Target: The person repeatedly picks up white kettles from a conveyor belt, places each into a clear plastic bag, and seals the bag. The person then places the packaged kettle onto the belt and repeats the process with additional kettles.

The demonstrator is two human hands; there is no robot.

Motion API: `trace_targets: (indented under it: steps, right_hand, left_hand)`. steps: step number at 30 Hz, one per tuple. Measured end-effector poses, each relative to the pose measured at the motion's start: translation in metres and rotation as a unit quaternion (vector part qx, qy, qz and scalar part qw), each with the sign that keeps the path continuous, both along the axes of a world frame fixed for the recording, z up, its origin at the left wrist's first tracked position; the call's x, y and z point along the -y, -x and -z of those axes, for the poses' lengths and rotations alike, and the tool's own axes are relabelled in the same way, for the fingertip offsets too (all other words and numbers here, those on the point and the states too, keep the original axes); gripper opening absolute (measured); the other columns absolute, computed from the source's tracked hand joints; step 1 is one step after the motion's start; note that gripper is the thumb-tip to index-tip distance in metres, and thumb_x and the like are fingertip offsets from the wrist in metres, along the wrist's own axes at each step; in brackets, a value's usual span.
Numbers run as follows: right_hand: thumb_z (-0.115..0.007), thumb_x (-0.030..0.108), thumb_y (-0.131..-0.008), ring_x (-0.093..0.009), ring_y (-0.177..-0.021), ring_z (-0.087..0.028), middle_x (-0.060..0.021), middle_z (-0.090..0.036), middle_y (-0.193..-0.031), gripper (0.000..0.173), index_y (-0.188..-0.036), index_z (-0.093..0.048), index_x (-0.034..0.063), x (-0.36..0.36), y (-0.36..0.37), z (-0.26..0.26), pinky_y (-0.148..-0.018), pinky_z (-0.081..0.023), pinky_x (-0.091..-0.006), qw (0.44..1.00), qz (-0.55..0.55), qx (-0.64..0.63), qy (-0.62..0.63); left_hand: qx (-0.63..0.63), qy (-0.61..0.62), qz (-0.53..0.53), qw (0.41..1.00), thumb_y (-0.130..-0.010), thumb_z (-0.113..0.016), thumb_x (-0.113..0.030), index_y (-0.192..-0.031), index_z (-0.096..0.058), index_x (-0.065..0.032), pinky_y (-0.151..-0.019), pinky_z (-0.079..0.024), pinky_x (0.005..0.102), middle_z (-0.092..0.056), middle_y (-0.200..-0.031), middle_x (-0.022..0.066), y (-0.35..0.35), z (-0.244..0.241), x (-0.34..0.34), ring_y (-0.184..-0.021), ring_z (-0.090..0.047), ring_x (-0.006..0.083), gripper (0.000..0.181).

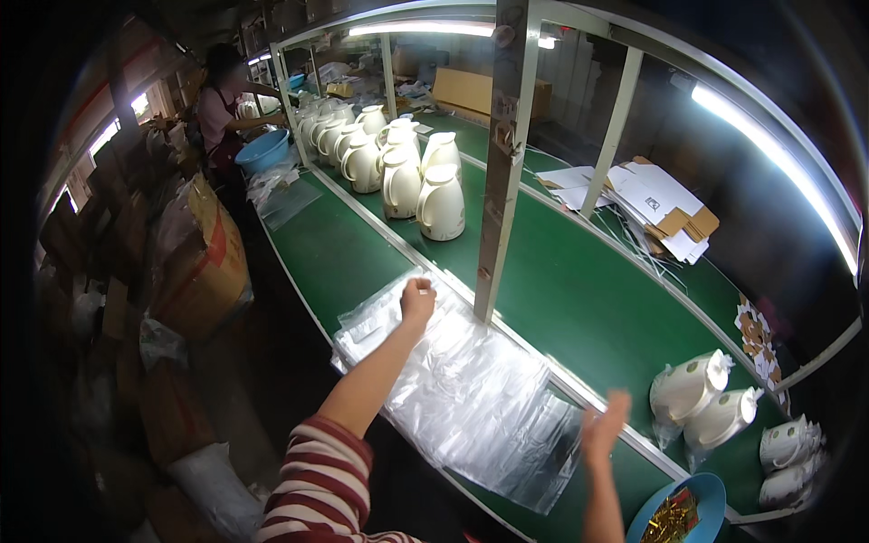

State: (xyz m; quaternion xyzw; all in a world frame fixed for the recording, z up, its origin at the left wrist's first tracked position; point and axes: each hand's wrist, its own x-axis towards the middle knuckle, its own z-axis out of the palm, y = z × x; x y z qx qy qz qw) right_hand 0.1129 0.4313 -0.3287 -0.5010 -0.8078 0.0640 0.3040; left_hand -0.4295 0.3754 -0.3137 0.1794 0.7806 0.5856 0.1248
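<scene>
A thick stack of clear plastic bags (468, 387) lies before me across the near green strip, reaching the metal rail. Over the stack's far-left end is my left hand (418, 303), its fingers curled; whether they pinch a bag cannot be made out. My right hand (603, 429), blurred, hovers by the right end of the bags near the rail. Its thumb and fingers look apart, with nothing seen between them. Across the rail, white jugs with handles (442, 202) stand upright in rows. Bagged white jugs (690, 385) lie tilted at the right.
A blue basin (713, 506) at lower right holds gold twist ties (672, 519). A metal post (504, 170) rises beside the rail. Flattened white cartons (655, 193) lie beyond the belt. At the far left a person (220, 115) works near another blue basin (263, 152). Cardboard boxes (204, 271) crowd the floor.
</scene>
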Motion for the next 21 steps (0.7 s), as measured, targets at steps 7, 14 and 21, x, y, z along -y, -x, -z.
trace_targets:
  steps: [7, 14, 21]
  right_hand:
    - [-0.067, 0.044, -0.101, -0.047, -0.165, -0.018, -0.0291, -0.030, -0.173, 0.080, -0.162, -0.042, -0.0019, 0.054, 0.082, 0.019, -0.131, -0.011, -0.0642, 0.978, 0.076, 0.120, 0.150]
    - [-0.068, 0.050, -0.098, -0.048, -0.164, -0.018, -0.0316, -0.031, -0.172, 0.081, -0.156, -0.047, -0.0038, 0.041, 0.114, 0.015, -0.130, -0.012, -0.0658, 0.988, 0.016, 0.071, 0.137]
    - [-0.068, 0.053, -0.098, -0.048, -0.162, -0.024, -0.0302, -0.035, -0.170, 0.079, -0.153, -0.050, -0.0015, 0.033, 0.098, 0.018, -0.130, -0.016, -0.0654, 0.990, 0.056, 0.072, 0.108]
  left_hand:
    - [-0.153, 0.124, -0.087, 0.977, -0.086, -0.086, -0.026, -0.152, -0.051, -0.0035, -0.125, -0.036, 0.0499, -0.056, -0.154, 0.0228, 0.120, -0.054, -0.135, -0.146, -0.050, 0.0401, 0.078]
    - [-0.173, 0.213, -0.014, 0.962, -0.091, -0.086, -0.038, -0.139, -0.067, -0.0053, -0.108, -0.054, 0.0455, -0.073, -0.136, 0.0200, 0.258, -0.087, -0.109, -0.126, -0.070, 0.0350, 0.060]
    - [-0.111, -0.047, -0.007, 0.993, -0.104, -0.074, -0.019, -0.093, -0.067, -0.0038, -0.065, -0.044, 0.0347, -0.060, -0.079, -0.0014, 0.160, -0.065, -0.090, -0.071, -0.050, 0.0126, 0.020]
